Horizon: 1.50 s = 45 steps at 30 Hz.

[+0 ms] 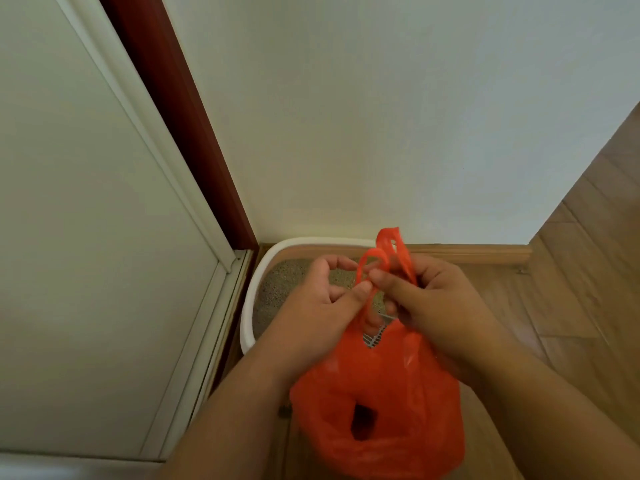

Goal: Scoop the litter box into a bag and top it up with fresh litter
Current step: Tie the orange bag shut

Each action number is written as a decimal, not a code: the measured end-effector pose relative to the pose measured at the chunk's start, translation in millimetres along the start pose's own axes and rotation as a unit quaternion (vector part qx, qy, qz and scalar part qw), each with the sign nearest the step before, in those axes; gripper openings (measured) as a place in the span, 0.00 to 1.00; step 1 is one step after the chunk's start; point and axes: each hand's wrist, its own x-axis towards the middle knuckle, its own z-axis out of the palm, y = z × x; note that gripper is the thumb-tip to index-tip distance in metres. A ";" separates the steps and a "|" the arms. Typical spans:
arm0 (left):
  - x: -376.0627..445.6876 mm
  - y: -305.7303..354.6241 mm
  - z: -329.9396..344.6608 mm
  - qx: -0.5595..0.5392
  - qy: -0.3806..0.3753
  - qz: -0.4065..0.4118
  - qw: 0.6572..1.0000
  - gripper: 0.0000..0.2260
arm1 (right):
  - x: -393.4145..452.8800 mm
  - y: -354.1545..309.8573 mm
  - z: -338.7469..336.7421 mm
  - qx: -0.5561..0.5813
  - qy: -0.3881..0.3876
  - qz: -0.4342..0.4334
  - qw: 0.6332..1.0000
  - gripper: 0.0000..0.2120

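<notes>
An orange plastic bag hangs in front of me with something dark showing through its lower part. My left hand pinches one handle loop between thumb and fingers. My right hand grips the other handle, whose loops stick up above the fingers. Behind the hands sits a white litter box filled with grey-brown litter, pushed into the corner. A grey slotted scoop peeks out between the bag handles; what it rests on is hidden.
A white door with a dark red frame stands at the left. A pale wall with a wooden skirting board runs behind the box. Wooden floor spreads to the right.
</notes>
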 end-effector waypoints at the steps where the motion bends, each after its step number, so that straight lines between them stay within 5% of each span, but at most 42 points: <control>1: -0.9 -0.6 -1.0 -0.003 -0.021 -0.011 1.000 0.11 | 2.7 -0.2 -2.2 0.039 0.013 0.000 0.999 0.04; 6: -7.0 -3.2 -3.9 0.020 -0.117 -0.037 0.992 0.10 | 16.3 -3.4 -17.5 0.165 0.099 0.017 0.981 0.06; 12: -2.2 -8.1 -1.8 0.016 -0.069 -0.024 0.997 0.11 | 23.5 4.7 -28.0 0.165 0.169 0.025 0.971 0.07; 14: -2.3 -2.5 3.8 -0.068 -0.043 -0.017 0.997 0.13 | 21.9 3.5 -27.0 0.137 0.146 0.036 0.979 0.06; 19: 4.9 1.2 14.7 -0.315 0.033 -0.034 0.948 0.10 | 20.1 -0.5 -20.7 0.115 0.042 0.063 0.990 0.30; 22: 9.3 -3.3 10.1 -0.273 0.044 -0.062 0.959 0.07 | 17.7 -3.9 -23.8 0.079 0.005 0.061 0.995 0.32; 27: 1.7 -5.2 17.8 -0.017 -0.008 -0.023 1.000 0.12 | 12.4 -8.2 -20.7 0.087 -0.010 0.028 0.996 0.26; 34: 0.5 -3.1 25.6 -0.008 0.024 -0.014 1.000 0.08 | -2.3 -6.4 -3.2 0.109 -0.146 0.022 0.983 0.22; 40: 4.2 3.0 15.8 -0.226 0.054 -0.033 0.972 0.10 | 0.1 -3.5 -18.7 0.041 -0.120 -0.029 0.991 0.35; 42: 3.3 5.5 9.9 -0.264 0.045 -0.021 0.963 0.10 | -0.6 -0.6 -18.2 -0.054 -0.190 -0.011 0.980 0.40; 45: 2.0 7.1 4.0 -0.264 0.036 -0.016 0.964 0.11 | -3.5 7.0 -10.1 -0.130 -0.249 0.020 0.959 0.25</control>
